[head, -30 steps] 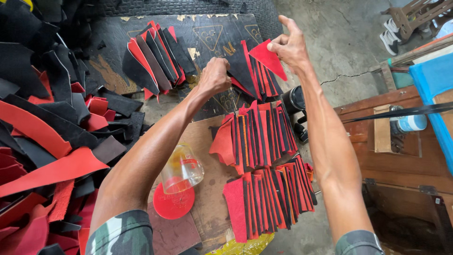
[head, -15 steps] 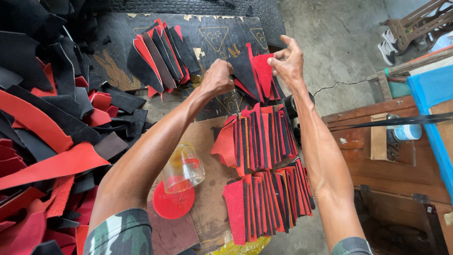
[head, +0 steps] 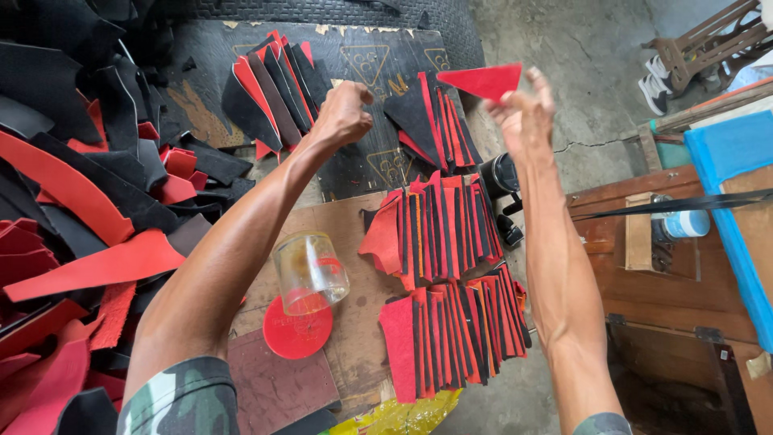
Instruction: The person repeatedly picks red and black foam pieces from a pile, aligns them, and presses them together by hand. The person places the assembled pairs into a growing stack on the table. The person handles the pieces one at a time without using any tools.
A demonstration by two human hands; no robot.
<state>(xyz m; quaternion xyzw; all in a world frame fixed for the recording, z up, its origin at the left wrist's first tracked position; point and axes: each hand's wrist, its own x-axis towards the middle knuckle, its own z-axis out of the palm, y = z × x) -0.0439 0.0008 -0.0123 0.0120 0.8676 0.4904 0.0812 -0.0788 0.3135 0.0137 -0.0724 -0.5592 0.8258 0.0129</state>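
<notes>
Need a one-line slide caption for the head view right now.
Right hand lifts a red triangular piece above fanned rows of red and black pieces; left hand is closed beside them.

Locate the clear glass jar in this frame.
In the head view, the clear glass jar lies tilted on the brown board, lower centre, touching the round red lid, just left of the fanned red-and-black pieces and beside the left forearm.

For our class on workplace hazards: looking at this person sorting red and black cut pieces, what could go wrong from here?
1. The left forearm passes just over the tilted clear jar; a nudge could knock it over.
2. The fanned stack overhangs the board's edge; pieces may slide off.
3. The right hand holds the red triangle only by a corner; it might drop.
</notes>
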